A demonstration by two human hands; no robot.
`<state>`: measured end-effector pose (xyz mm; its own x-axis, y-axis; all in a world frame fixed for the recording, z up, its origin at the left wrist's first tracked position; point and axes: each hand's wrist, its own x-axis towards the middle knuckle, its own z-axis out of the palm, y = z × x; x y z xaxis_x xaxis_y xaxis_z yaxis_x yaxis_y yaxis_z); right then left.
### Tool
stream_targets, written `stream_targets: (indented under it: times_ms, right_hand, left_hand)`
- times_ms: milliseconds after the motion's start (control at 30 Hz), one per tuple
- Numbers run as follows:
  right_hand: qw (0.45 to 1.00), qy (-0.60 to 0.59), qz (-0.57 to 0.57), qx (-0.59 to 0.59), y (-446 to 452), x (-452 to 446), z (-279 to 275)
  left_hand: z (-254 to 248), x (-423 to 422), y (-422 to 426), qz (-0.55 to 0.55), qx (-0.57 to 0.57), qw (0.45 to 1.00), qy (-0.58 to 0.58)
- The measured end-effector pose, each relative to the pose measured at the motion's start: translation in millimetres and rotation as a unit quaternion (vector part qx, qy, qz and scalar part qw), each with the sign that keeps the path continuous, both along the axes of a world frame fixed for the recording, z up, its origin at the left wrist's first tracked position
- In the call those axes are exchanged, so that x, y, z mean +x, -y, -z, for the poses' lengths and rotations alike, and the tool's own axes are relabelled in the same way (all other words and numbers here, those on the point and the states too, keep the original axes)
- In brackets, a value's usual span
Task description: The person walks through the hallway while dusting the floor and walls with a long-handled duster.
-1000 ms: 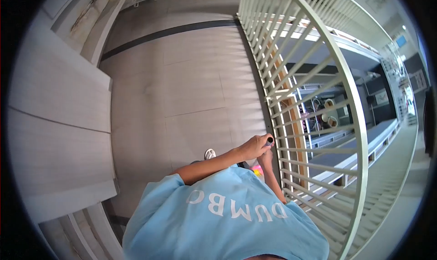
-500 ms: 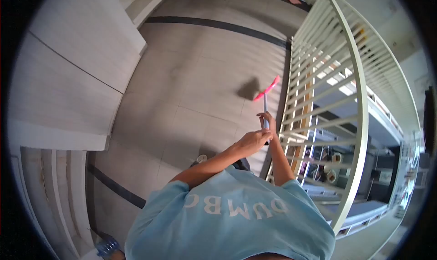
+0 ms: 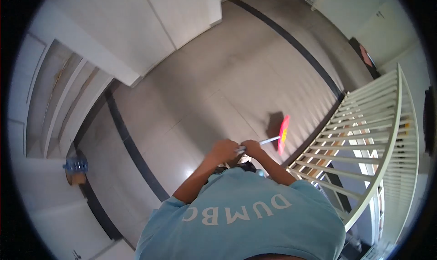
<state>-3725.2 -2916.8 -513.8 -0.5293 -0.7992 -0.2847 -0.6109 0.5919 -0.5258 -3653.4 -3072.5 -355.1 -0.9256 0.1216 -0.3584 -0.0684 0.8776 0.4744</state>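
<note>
A pink broom head (image 3: 284, 133) with a yellow patch is just above or on the tiled floor, right of centre. Its pale handle (image 3: 271, 140) runs left to my hands in front of the light blue shirt. My left hand (image 3: 224, 151) is closed around the upper end of the handle. Close beside it, my right hand (image 3: 251, 148) grips the handle nearer the broom head. Some of the fingers are blurred.
White railing (image 3: 387, 169) curves along the right, with a lower level visible through its bars. Pale cabinets (image 3: 136, 23) stand at the upper left. A blue water bottle (image 3: 77, 165) is at the far left. Dark strips (image 3: 132, 146) cross the tiled floor.
The view has turned, bringing the railing lower right and the bottle fully into sight. The broom head, hidden a second ago, now shows right of my hands. Both hands have shifted left in view.
</note>
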Motion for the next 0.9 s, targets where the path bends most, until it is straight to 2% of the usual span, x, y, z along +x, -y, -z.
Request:
stream_targets:
  times_ms: [67, 133, 200, 267, 333, 367, 467, 500, 567, 633, 733, 767, 800, 867, 900]
  right_hand:
    - [0.995, -0.030, -0.090, -0.040, 55.3, 18.2, -16.8]
    - [0.984, -0.002, -0.144, -0.101, 109.6, 53.9, -57.3]
    - [0.970, 0.025, -0.243, -0.003, 162.9, 94.4, -108.8]
    - [0.938, 0.055, -0.307, -0.151, 199.2, 134.8, -127.8]
    - [0.890, 0.077, -0.310, -0.324, 233.3, 173.1, -134.9]
    - [0.897, 0.080, -0.335, -0.277, 252.0, 188.8, -144.6]
    - [0.897, 0.104, -0.388, -0.184, 293.3, 216.4, -157.5]
    - [0.892, 0.113, -0.396, -0.189, 305.2, 221.9, -139.5]
    - [0.840, 0.164, -0.442, -0.270, 316.6, 217.5, -78.5]
    - [0.850, 0.155, -0.461, -0.202, 311.6, 205.8, -46.4]
    - [0.880, 0.116, -0.418, -0.196, 275.3, 173.1, -28.5]
    - [0.890, 0.116, -0.418, -0.141, 257.8, 157.8, -31.8]
    - [0.897, 0.115, -0.417, -0.087, 239.2, 140.0, -36.5]
    - [0.909, 0.005, -0.379, -0.176, 197.3, 106.2, -9.5]
    - [0.929, -0.010, -0.370, -0.012, 188.6, 91.0, -18.0]
  left_hand:
    - [-14.0, 44.2, 49.9, -0.095, 0.001, 0.995, -0.035]
    - [-64.4, 92.8, 81.6, -0.175, -0.018, 0.983, -0.053]
    - [-120.7, 140.5, 91.3, -0.309, -0.061, 0.949, -0.014]
    - [-160.6, 179.2, 90.3, -0.392, -0.183, 0.901, 0.000]
    - [-192.9, 205.6, 92.9, -0.427, -0.208, 0.880, -0.024]
    - [-200.3, 213.0, 94.3, -0.443, -0.235, 0.865, -0.024]
    - [-183.0, 225.7, 103.6, -0.423, -0.293, 0.856, -0.049]
    - [-159.5, 229.2, 110.3, -0.409, -0.272, 0.869, -0.057]
    - [-115.3, 222.2, 109.6, -0.373, -0.294, 0.880, -0.017]
    - [-84.0, 210.9, 103.2, -0.349, -0.296, 0.889, 0.013]
    - [-83.0, 199.5, 103.7, -0.306, -0.187, 0.933, -0.014]
    - [-77.8, 193.6, 102.4, -0.303, -0.182, 0.935, -0.012]
    - [-73.7, 184.6, 100.2, -0.285, -0.126, 0.950, -0.028]
    - [-54.0, 161.0, 97.0, -0.247, -0.034, 0.968, -0.039]
    - [-35.0, 149.3, 95.2, -0.229, 0.003, 0.973, -0.030]
